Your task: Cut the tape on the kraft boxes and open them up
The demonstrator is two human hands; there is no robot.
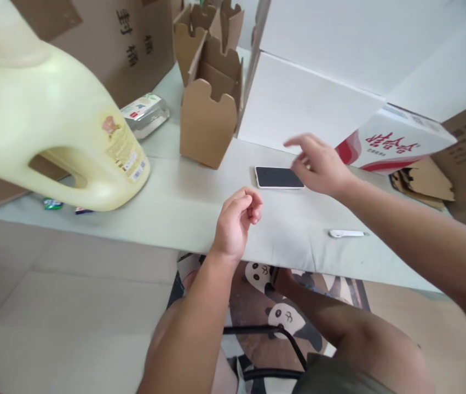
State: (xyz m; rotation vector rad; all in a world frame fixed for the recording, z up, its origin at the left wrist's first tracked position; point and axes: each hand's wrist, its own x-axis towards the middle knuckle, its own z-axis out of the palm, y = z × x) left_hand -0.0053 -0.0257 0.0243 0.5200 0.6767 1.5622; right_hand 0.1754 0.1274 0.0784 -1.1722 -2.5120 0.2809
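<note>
My left hand (236, 221) is above the front part of the table, its fingers curled in toward the palm; nothing shows in it. Farther right, my right hand (318, 164) hovers with the index finger stretched out and the other fingers loosely bent, slightly blurred. It holds nothing that I can see. A smartphone (277, 177) with a dark screen and pale edge lies flat, its right end partly behind my right hand. Below my right forearm rests a small white utility knife (345, 233). An open brown cardboard box (208, 123) with notched edges stands beyond my left hand.
A large pale yellow jug (93, 109) looms at the left, beside a clear bottle (146, 116) lying down. White boxes (302, 101) are stacked at the back. A red-and-white carton (392, 139) and flat cardboard pieces (425, 180) occupy the right of the table (167, 205).
</note>
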